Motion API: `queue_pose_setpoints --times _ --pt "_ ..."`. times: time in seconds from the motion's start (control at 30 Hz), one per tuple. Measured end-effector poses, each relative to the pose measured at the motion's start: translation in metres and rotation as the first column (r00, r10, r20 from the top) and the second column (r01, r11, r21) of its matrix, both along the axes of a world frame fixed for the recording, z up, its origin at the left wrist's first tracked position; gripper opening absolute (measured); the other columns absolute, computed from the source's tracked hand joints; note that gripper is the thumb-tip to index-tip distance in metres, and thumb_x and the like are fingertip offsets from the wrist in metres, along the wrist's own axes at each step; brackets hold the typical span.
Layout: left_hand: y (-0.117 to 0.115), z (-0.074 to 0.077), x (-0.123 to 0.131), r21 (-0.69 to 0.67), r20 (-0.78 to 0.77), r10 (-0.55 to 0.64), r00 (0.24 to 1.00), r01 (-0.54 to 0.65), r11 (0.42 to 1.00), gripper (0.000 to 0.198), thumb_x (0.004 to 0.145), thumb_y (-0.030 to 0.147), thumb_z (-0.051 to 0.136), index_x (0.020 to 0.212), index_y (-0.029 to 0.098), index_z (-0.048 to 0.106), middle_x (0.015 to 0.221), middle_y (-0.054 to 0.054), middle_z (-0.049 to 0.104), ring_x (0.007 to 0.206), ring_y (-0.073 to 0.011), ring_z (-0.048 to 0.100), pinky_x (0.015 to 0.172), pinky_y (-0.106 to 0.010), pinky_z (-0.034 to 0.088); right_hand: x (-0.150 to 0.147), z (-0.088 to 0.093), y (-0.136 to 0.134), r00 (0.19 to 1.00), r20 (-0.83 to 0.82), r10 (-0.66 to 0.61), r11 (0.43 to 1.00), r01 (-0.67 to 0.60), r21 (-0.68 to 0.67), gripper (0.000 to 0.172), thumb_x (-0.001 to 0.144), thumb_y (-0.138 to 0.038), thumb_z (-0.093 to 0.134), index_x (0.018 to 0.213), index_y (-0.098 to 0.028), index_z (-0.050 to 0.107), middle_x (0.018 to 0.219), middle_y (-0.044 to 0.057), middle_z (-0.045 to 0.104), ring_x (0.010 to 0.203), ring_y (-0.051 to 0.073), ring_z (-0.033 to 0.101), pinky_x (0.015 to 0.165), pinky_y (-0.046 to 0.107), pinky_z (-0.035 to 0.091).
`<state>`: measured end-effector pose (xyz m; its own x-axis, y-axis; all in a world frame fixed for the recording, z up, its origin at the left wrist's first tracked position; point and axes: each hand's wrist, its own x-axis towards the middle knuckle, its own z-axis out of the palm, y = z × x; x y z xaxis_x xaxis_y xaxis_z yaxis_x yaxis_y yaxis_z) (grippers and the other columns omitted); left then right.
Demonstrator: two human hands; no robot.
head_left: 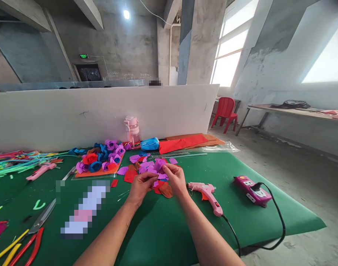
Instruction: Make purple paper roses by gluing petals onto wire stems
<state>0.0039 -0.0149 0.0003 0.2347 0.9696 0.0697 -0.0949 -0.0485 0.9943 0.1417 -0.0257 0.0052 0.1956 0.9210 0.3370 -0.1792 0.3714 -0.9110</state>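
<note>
Probably at the shaping stage, to judge by the grip: working a small purple flower by hand, just above or against a scatter of loose petals (seemingly crepe paper, hard to be sure). Clamped on the flower's near right edge: fingers of the right hand, thumb against fingertips. At the left hand, thumb and fingertips drawn together in a pinch, just below and left of the flower; cannot tell of any thin stem between them.

Next move, as a guess, in need of a steady right-hand hold and a light left touch on the lower edge, without crushing the folds. Main risk: slack pinch, petal sprung loose.

For position: flower near the middle of the green worktop, at the tips of the right fingers, near the left ones. Close by on the right, beyond the wrist: pink glue gun, laid down, nozzle toward the right forearm. Farther off to the left: pile of made flowers, purple, blue and red.
</note>
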Motion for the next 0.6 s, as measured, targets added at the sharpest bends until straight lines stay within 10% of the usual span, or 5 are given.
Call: queue_pose_setpoints --times 0.6 --pt "0.0004 0.0002 0.0005 -0.049 0.015 0.014 1.000 -0.013 0.999 0.025 0.056 0.036 0.078 0.069 0.016 0.071 0.052 0.003 0.054 0.046 -0.0074 0.046 0.045 -0.020 0.036 -0.0002 0.0032 -0.0024 1.000 -0.004 0.000 1.000 0.000 0.006 0.022 0.076 -0.036 0.061 0.069 -0.018 0.071 0.068 0.002 0.068 0.065 0.015 0.057 0.065 0.026 0.043"
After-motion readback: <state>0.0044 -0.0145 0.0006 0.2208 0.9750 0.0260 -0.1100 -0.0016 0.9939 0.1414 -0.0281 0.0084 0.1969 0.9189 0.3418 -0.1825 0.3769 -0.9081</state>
